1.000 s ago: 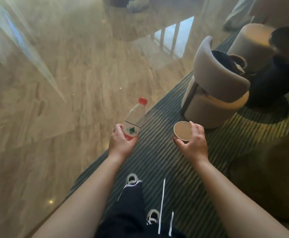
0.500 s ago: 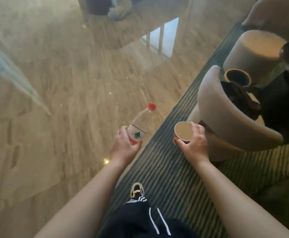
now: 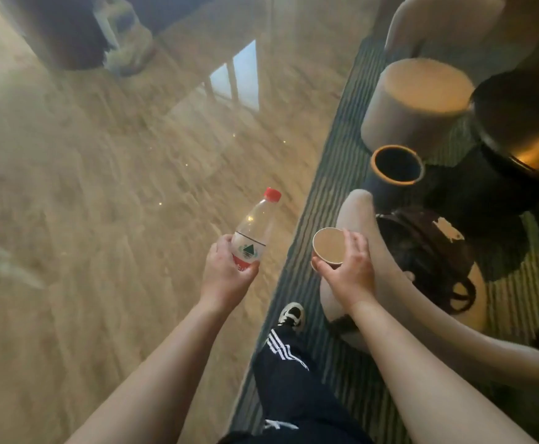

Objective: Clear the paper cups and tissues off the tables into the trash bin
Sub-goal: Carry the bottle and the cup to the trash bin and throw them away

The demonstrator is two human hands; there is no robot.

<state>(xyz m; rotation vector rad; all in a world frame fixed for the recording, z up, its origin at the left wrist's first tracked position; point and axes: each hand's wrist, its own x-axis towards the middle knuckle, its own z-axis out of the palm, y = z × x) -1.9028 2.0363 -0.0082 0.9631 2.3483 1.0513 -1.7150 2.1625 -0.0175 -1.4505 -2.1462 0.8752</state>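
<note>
Glossy tan marble floor (image 3: 101, 187) with a bright window reflection (image 3: 239, 78), dark striped carpet (image 3: 319, 174) at right, beige curved chair (image 3: 351, 216), round beige stool (image 3: 415, 100), dark round table (image 3: 524, 123)

Open floor (image 3: 101, 203) left; armchair (image 3: 351, 219) close right.

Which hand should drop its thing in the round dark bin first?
Probably the right hand. It holds the paper cup, and the trash bin with the orange rim stands ahead on that same side. The left hand holds the bottle out over the bare floor, farther from the bin.
</note>
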